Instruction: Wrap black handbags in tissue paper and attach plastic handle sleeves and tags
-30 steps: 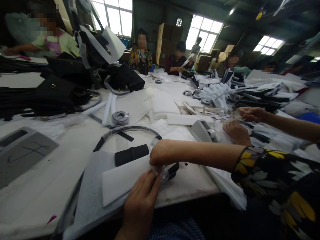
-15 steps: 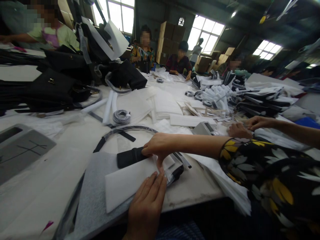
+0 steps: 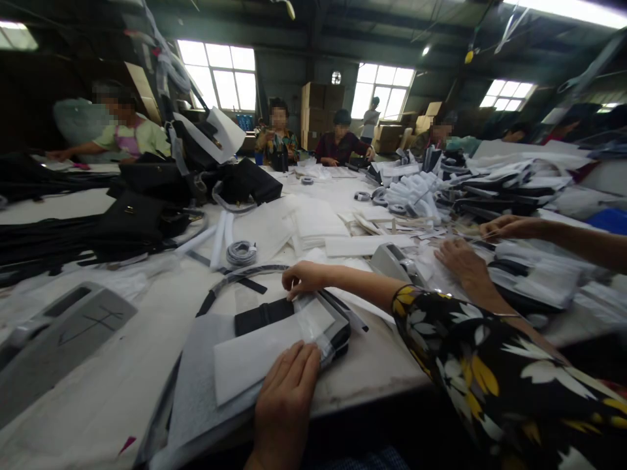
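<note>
A flat bag (image 3: 337, 336) with black edges lies in front of me, its upper face covered by pale grey padding (image 3: 198, 385). On it rest a white foam sheet (image 3: 255, 362) and a black strap piece (image 3: 264, 316). Clear film or tape (image 3: 313, 323) crosses the foam's right end. My left hand (image 3: 289, 391) lies flat on the foam's lower right corner, fingers stretched together. Above the black strap piece, my right hand (image 3: 308, 277) has its fingers curled in and pointing down; whatever they grip is too small to make out. A wrapped handle (image 3: 245, 271) arches behind the bag.
Grey tape dispensers stand at left (image 3: 68, 346) and right of centre (image 3: 392, 261). A co-worker's hands (image 3: 460, 261) work at the right. Black bags (image 3: 130, 219), foam sheets (image 3: 318, 222), a coiled wrapped strap (image 3: 241, 252) and a white-and-black pile (image 3: 514, 186) cover the table.
My right hand has risen off the film and shifted slightly left, its thumb no longer pressing down. My left hand stays on the foam. The camera view has tilted up and turned.
</note>
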### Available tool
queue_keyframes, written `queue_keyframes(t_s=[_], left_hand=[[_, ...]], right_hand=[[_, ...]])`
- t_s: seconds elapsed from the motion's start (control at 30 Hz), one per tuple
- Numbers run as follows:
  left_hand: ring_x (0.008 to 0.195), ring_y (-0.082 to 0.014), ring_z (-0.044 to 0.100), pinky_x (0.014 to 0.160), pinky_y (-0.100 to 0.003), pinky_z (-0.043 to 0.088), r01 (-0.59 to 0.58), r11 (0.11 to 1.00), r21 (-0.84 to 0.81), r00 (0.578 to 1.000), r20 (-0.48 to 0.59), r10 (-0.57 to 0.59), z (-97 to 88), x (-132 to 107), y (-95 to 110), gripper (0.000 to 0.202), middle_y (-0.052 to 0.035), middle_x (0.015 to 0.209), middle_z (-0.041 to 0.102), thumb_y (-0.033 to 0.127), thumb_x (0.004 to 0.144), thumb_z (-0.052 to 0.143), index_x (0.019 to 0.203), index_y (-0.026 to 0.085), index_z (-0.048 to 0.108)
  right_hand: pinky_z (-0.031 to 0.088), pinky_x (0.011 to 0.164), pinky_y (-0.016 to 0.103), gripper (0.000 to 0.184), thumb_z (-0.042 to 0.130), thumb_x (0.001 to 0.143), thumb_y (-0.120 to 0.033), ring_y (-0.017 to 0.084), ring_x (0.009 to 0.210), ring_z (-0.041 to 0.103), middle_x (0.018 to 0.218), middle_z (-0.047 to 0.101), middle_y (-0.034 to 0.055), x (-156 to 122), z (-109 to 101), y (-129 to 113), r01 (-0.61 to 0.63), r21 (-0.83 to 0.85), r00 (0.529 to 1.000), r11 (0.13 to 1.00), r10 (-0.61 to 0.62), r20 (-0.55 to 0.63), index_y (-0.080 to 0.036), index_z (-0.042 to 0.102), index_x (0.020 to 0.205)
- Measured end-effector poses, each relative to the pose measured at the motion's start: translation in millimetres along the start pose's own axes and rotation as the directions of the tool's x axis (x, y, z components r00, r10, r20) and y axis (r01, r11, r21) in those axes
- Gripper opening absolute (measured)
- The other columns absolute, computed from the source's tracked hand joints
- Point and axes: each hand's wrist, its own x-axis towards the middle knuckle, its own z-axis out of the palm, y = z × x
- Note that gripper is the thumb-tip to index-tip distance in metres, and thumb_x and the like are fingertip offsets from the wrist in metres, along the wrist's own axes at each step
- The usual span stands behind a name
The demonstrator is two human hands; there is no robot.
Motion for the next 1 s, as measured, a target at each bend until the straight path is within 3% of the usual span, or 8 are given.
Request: queue_keyframes(t_s=[0.1, 0.17, 0.23, 0.4, 0.5, 0.63, 0.83, 1.0], left_hand=[[0.113, -0.0213, 0.065, 0.101, -0.034, 0.049, -0.008, 1.000, 0.011, 1.000, -0.022, 0.008, -2.0, 2, 1, 0.034, -0.0005, 0.123, 0.070, 0.013, 0.098, 0.049, 0.128, 0.021, 0.063], [0.110, -0.0216, 0.067, 0.099, -0.035, 0.051, -0.009, 1.000, 0.011, 0.999, -0.041, 0.009, -4.9, 5, 3, 0.035, -0.0021, 0.121, 0.071, 0.012, 0.098, 0.049, 0.128, 0.020, 0.063], [0.108, -0.0223, 0.068, 0.097, -0.035, 0.053, -0.010, 1.000, 0.003, 0.998, -0.057, 0.010, -7.6, 8, 4, 0.033, -0.0035, 0.119, 0.072, 0.010, 0.097, 0.049, 0.125, 0.018, 0.065], [0.110, -0.0245, 0.068, 0.097, -0.038, 0.056, -0.034, 0.999, -0.012, 0.999, -0.026, 0.033, -8.1, 8, 1, 0.035, -0.0048, 0.121, 0.071, 0.006, 0.093, 0.053, 0.124, 0.018, 0.065], [0.114, -0.0252, 0.066, 0.100, -0.040, 0.054, -0.044, 0.999, -0.015, 0.999, -0.018, 0.043, -5.2, 4, -2, 0.038, -0.0060, 0.123, 0.070, 0.006, 0.092, 0.055, 0.127, 0.019, 0.063], [0.110, -0.0245, 0.067, 0.098, -0.039, 0.055, -0.006, 0.999, -0.054, 0.999, -0.031, 0.004, -8.9, 9, 3, 0.034, -0.0087, 0.122, 0.070, 0.010, 0.093, 0.055, 0.125, 0.017, 0.063], [0.120, -0.0216, 0.062, 0.100, -0.033, 0.054, -0.052, 0.996, -0.078, 0.987, 0.148, 0.063, -56.3, 21, -10, 0.030, -0.0111, 0.134, 0.063, 0.022, 0.099, 0.048, 0.125, 0.015, 0.060], [0.133, -0.0318, 0.051, 0.105, -0.050, 0.048, -0.256, 0.942, 0.216, 0.937, 0.296, 0.187, -97.6, 3, -60, 0.049, -0.0138, 0.148, 0.050, 0.034, 0.100, 0.047, 0.145, 0.014, 0.045]], right_hand=[[0.045, 0.091, 0.028, 0.061, 0.080, 0.076, -0.037, 0.024, 0.109, 0.064, 0.123, 0.068, 0.0099, -12, 6, -7, -0.036, -0.016, 0.998, 0.999, 0.035, -0.056, -0.018, 0.060, 0.130], [0.042, 0.100, 0.032, 0.091, 0.083, 0.069, -0.047, 0.028, 0.121, 0.060, 0.133, 0.064, 0.0098, -21, 12, -9, -0.085, -0.027, 0.996, 0.996, 0.085, -0.006, -0.022, 0.045, 0.147], [0.042, 0.103, 0.033, 0.100, 0.082, 0.068, -0.053, 0.028, 0.122, 0.060, 0.134, 0.064, 0.0091, -25, 17, -9, -0.135, -0.026, 0.988, 0.991, 0.137, 0.073, -0.024, 0.038, 0.153], [0.050, 0.086, 0.021, 0.061, 0.076, 0.081, -0.039, 0.018, 0.100, 0.070, 0.117, 0.073, 0.0068, -19, 13, -14, -0.144, 0.016, 0.985, 0.989, 0.142, 0.094, -0.020, 0.060, 0.136], [0.047, 0.095, 0.028, 0.043, 0.061, 0.093, -0.026, 0.021, 0.106, 0.068, 0.116, 0.073, 0.0112, -32, 18, -29, -0.159, -0.013, 0.982, 0.987, 0.157, -0.100, -0.013, 0.061, 0.134], [0.039, 0.108, 0.037, 0.034, 0.047, 0.100, -0.020, 0.023, 0.119, 0.061, 0.124, 0.069, 0.0125, -81, 50, -53, -0.092, -0.061, 0.953, 0.994, 0.071, -0.294, -0.015, 0.064, 0.129], [0.036, 0.115, 0.043, 0.030, 0.049, 0.100, -0.020, 0.020, 0.127, 0.057, 0.133, 0.065, 0.0083, -128, 103, -53, 0.101, -0.186, 0.868, 0.977, -0.178, -0.464, -0.021, 0.066, 0.124], [0.035, 0.116, 0.046, 0.028, 0.048, 0.101, -0.024, 0.021, 0.129, 0.055, 0.134, 0.064, 0.0060, -128, 109, -48, 0.104, -0.270, 0.829, 0.957, -0.233, -0.508, -0.023, 0.065, 0.123]])
